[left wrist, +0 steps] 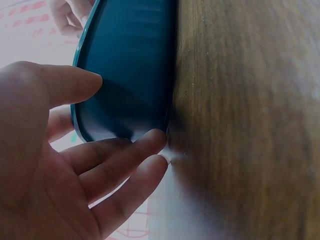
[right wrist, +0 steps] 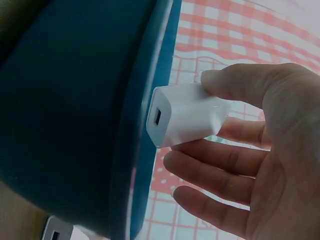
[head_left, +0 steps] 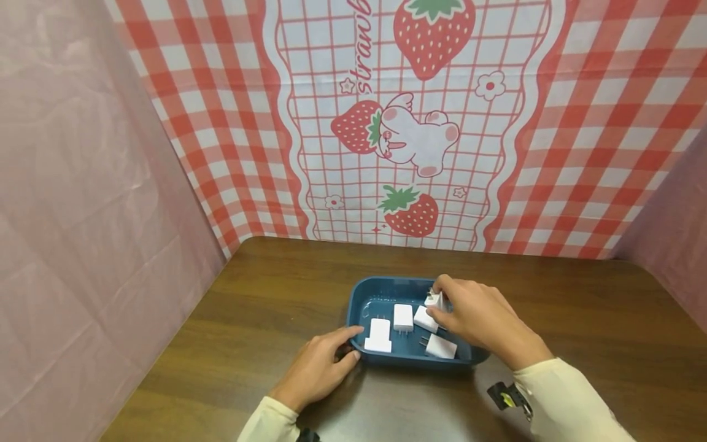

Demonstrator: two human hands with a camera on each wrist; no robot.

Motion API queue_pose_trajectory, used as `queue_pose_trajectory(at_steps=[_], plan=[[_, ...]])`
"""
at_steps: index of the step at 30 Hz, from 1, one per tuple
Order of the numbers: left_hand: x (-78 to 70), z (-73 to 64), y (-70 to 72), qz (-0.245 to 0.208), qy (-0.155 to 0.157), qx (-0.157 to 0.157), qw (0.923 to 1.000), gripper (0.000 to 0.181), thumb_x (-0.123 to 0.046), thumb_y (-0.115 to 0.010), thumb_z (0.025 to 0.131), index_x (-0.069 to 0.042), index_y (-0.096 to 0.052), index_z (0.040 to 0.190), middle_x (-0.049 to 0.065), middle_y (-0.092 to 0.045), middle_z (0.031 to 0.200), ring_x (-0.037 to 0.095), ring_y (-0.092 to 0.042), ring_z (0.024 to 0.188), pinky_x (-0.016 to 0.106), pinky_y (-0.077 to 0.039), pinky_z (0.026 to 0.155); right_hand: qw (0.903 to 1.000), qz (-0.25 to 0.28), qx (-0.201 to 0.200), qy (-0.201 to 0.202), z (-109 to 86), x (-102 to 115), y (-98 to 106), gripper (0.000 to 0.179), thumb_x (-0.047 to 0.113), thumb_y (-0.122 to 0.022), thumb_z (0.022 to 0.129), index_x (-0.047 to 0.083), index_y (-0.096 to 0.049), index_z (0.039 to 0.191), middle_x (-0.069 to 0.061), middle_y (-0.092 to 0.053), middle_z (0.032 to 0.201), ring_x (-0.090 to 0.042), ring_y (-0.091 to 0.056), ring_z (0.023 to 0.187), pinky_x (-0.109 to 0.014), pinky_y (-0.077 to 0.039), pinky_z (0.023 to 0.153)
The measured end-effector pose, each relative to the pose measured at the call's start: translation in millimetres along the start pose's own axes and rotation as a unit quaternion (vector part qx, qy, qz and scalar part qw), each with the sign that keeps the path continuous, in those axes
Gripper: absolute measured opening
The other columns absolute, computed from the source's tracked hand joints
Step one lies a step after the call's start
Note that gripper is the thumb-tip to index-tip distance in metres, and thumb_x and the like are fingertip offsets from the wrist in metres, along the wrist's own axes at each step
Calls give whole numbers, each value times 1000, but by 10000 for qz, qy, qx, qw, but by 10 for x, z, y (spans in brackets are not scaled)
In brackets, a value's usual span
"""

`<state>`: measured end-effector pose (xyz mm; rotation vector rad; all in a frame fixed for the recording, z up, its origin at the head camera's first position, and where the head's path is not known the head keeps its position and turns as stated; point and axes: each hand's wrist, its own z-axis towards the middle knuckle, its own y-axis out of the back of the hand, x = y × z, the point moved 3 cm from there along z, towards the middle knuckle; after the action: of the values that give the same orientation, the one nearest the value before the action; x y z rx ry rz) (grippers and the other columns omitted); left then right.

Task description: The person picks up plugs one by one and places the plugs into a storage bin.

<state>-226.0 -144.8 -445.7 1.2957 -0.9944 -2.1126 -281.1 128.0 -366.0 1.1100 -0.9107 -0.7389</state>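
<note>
A dark blue plastic tray [head_left: 397,280] stands on the table with several white USB charger plugs inside. My left hand [head_left: 317,368] grips its near left corner, the index finger over the rim and the thumb against the outer wall. Over the right half of the tray, my right hand [head_left: 480,313] pinches a charger plug [right wrist: 187,115] between thumb and fingers. Its USB port faces the tray wall in the right wrist view. Below and left of that hand lie a tilted charger [head_left: 426,320], an upright-looking one [head_left: 403,317], a wider one [head_left: 378,336] and one near the front wall [head_left: 441,347].
The brown wooden table [head_left: 265,294] extends around the tray on all sides. Behind it hangs a red checked cloth [head_left: 232,123] with strawberry prints. A pale pink curtain [head_left: 83,215] covers the left side, and another [head_left: 668,202] is at the right.
</note>
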Motion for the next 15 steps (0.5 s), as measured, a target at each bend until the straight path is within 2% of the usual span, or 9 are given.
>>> queue_pose_trajectory(at_steps=[8,15], plan=[[27,4,-9,-84,101,106,9999,43,-25,-67,95,-20,-63,137,-7,-65,128,7,-62,106,40,-52,91,9992,-3,391,125,81,120,-132,37,40,-76,87,15,-68,114,10,-66,87,-7,-56,70,-30,-47,60],[44,5,3,-67,105,52,9999,43,-25,-67,95,-20,-63,137,-8,-65,128,7,-62,107,40,-52,91,9963,116,692,501,102,248,-247,30,40,-76,87,20,-70,108,13,-64,86,-5,-56,71,-33,-52,69]])
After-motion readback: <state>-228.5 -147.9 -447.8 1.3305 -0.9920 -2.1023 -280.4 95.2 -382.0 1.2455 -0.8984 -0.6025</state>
